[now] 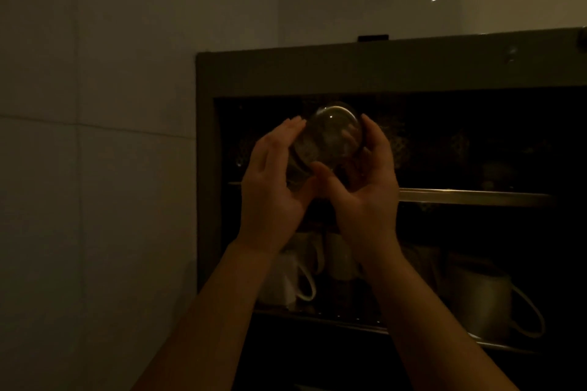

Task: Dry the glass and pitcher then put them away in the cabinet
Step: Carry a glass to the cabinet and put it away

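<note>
Dimly lit cabinet (381, 73), tiled wall (95, 105)

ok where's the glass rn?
Head view, centre: the glass is held up between the left hand and right hand, in front of the open cabinet's upper shelf, above the white mugs.
</note>
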The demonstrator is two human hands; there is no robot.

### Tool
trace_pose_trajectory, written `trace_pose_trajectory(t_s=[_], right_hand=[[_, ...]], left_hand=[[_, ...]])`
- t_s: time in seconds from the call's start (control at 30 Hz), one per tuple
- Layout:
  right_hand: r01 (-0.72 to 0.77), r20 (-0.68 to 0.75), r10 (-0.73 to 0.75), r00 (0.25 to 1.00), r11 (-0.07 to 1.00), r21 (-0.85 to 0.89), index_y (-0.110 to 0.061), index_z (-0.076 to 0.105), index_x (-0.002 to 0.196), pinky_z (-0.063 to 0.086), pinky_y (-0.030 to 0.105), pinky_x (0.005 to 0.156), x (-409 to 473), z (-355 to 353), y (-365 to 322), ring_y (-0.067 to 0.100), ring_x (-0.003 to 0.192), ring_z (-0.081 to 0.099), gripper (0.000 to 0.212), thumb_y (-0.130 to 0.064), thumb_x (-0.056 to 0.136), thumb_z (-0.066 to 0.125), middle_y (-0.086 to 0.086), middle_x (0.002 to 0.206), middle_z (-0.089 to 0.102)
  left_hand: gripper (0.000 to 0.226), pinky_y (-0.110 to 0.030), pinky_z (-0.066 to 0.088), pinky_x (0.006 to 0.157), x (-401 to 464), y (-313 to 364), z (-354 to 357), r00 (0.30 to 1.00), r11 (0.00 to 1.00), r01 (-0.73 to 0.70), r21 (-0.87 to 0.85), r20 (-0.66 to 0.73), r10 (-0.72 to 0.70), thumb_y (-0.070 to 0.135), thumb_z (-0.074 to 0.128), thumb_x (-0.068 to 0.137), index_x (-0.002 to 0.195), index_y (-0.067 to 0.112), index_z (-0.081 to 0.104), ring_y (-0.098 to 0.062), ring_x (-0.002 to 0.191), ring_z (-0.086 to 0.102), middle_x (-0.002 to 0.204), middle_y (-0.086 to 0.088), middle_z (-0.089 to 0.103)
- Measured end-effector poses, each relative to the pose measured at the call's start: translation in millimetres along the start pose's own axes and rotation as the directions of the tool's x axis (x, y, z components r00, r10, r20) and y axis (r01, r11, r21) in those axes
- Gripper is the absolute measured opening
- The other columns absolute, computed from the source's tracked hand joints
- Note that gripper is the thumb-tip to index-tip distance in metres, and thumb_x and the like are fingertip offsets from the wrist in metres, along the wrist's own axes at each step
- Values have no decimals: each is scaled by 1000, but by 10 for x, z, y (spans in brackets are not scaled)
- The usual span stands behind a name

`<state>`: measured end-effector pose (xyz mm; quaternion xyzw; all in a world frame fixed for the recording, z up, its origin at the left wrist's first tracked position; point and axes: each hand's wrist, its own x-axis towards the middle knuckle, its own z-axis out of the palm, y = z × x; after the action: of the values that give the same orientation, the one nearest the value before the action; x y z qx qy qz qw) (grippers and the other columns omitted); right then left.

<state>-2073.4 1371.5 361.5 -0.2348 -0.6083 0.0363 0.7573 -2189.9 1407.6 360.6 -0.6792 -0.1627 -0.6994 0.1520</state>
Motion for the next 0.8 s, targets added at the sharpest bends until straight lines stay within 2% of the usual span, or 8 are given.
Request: trace_pose_trajectory(t_s=[0.07,0.17,0.23,0.33,0.43,0.53,0.67,0.8], right_hand=[[45,30,-43,999,997,-70,-26,36,141,48,42,100,78,77,67,12,125,50,77,-26,75,75,-2,136,47],[102,70,-89,994,971,-218,-21,38,141,47,39,101,193,173,136,9,124,49,76,-21,76,77,-12,131,44],[102,85,-81,993,953,-286,-16,40,141,45,35,104,257,223,171,9,125,47,75,-22,77,77,-6,134,47],[89,125,-45,991,922,-378,-13,40,143,37,21,104,338,288,210,11,125,46,76,-24,77,77,2,136,49],[59,164,22,986,881,-469,-15,39,144,39,25,103,395,350,237,13,125,46,75,-29,79,75,2,137,48],[48,193,62,979,855,-517,-15,43,140,46,34,100,474,403,242,16,121,50,70,-33,80,74,3,132,52],[-11,234,170,957,829,-558,-14,51,130,48,27,88,601,452,193,17,111,56,58,-35,81,74,3,121,58],[-62,266,241,933,839,-541,-14,56,125,47,26,89,688,481,183,19,111,59,48,-30,82,73,5,119,63]], left_hand=[[62,-37,50,97,-3,-93,14,997,998,69,-2,-29,-69,26,75,82,135,17,44,-17,123,52,134,-3,52],[61,-38,52,93,4,-203,32,980,981,190,-41,-48,-192,29,75,82,134,19,45,-11,118,55,130,2,56],[60,-40,53,91,12,-256,38,965,965,257,-61,-45,-260,31,75,81,131,28,43,-7,114,57,127,7,57],[58,-39,55,86,16,-347,49,951,950,308,-55,-21,-309,33,76,80,128,33,43,-6,109,59,121,10,59],[59,-38,55,86,-6,-445,47,936,936,351,-27,15,-351,37,75,79,129,32,45,-6,108,59,120,9,60],[60,-40,54,87,0,-512,48,933,933,358,29,36,-359,41,71,82,134,29,45,-11,111,58,123,5,61],[68,-45,50,94,28,-587,61,931,929,357,95,46,-362,51,62,83,140,21,43,-17,117,56,130,-1,58],[75,-47,46,98,56,-699,63,932,934,302,193,147,-332,65,44,85,144,19,40,-17,119,55,132,-1,57]])
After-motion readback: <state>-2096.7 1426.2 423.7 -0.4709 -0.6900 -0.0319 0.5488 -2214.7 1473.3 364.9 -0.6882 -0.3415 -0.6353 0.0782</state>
